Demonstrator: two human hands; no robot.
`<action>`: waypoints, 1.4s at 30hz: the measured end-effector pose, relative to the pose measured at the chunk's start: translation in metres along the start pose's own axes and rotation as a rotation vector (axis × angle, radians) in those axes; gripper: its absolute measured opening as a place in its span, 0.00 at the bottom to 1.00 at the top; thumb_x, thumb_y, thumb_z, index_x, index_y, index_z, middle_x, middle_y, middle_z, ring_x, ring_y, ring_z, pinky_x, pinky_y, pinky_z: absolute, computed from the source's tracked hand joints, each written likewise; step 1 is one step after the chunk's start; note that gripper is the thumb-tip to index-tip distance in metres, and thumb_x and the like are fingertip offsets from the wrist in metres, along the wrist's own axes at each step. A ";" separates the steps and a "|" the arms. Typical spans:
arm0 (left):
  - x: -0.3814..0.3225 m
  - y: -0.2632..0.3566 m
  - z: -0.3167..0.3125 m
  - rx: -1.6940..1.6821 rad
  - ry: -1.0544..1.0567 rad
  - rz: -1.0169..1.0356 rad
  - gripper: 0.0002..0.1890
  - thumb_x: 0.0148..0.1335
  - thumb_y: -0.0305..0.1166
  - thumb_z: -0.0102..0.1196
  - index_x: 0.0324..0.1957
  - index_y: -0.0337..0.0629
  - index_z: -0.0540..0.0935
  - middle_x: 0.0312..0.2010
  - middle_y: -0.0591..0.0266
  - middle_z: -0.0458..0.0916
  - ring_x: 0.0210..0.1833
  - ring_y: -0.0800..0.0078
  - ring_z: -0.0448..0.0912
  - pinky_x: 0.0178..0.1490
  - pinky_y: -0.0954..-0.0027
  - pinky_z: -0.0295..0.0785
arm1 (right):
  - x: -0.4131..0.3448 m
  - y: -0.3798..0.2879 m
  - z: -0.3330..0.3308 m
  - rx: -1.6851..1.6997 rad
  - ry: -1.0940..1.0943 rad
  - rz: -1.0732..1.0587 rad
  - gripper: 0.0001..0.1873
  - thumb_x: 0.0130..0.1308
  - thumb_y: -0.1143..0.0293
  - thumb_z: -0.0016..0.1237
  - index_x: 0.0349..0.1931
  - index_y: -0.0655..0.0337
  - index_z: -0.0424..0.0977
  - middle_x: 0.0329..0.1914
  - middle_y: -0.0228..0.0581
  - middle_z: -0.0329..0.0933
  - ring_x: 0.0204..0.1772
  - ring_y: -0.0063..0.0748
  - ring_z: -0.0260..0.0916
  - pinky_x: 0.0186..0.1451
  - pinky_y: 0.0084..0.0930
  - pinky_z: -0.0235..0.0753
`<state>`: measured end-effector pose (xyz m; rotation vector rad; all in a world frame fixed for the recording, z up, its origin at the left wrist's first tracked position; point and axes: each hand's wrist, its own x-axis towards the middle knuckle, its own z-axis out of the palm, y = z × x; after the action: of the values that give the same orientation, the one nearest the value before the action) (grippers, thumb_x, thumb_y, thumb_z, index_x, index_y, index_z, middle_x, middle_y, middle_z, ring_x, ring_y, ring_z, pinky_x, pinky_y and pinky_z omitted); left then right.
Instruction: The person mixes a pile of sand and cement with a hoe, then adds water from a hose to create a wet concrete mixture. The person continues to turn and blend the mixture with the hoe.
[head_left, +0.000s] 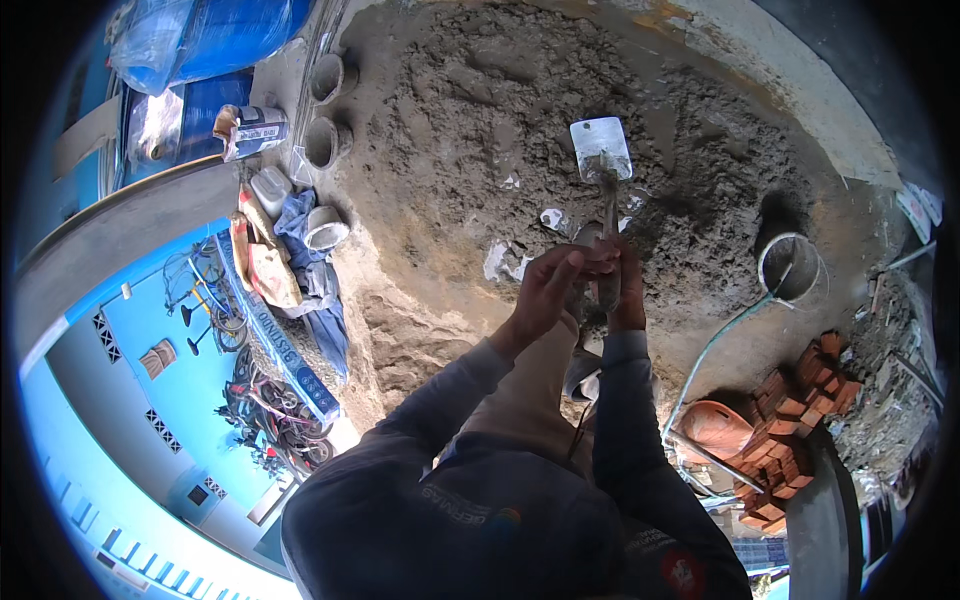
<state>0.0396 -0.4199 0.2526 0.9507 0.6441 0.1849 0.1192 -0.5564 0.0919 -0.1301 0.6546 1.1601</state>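
A tool with a squarish pale metal blade (601, 142) and a mortar-stained handle (610, 210) points away from me above wet grey mortar (480, 135). My right hand (629, 281) is closed round the lower handle. My left hand (546, 289) is at the handle's left side, with its fingertips at the handle and the right fingers; whether it grips is unclear. White patches (553, 218) lie on the mortar under the handle. Below my hands, my legs and a shoe partly show.
A round bucket (789, 266) with a green hose (712, 345) stands right, near stacked red bricks (795, 405) and an orange basin (712, 429). Mortar-covered buckets (321, 142), a paper sack (270, 274) and blue cloth (326, 322) are left. A low concrete edge (810, 82) curves at upper right.
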 end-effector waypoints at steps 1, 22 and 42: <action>-0.001 -0.010 -0.011 -0.052 0.157 -0.018 0.22 0.81 0.47 0.44 0.58 0.38 0.79 0.53 0.57 0.84 0.57 0.68 0.81 0.62 0.61 0.73 | -0.003 -0.001 -0.005 -0.015 0.050 0.074 0.12 0.74 0.61 0.50 0.41 0.62 0.75 0.37 0.33 0.76 0.38 0.27 0.77 0.42 0.25 0.79; 0.120 -0.139 -0.055 0.440 0.050 -0.278 0.13 0.69 0.38 0.65 0.36 0.45 0.75 0.23 0.74 0.71 0.19 0.82 0.70 0.20 0.74 0.68 | -0.087 0.256 -0.081 -1.424 0.936 -0.570 0.17 0.67 0.64 0.59 0.47 0.63 0.68 0.36 0.58 0.78 0.38 0.63 0.78 0.42 0.49 0.77; 0.181 -0.258 -0.085 0.583 -0.289 -0.280 0.14 0.69 0.37 0.64 0.30 0.44 0.74 0.19 0.73 0.69 0.16 0.81 0.68 0.18 0.71 0.65 | 0.038 0.255 -0.184 -1.118 1.024 -0.699 0.13 0.68 0.70 0.56 0.47 0.63 0.69 0.39 0.62 0.82 0.47 0.65 0.81 0.45 0.47 0.80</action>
<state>0.1021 -0.4347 -0.0672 1.3985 0.5621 -0.4060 -0.1721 -0.4974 -0.0181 -1.8374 0.6571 0.5756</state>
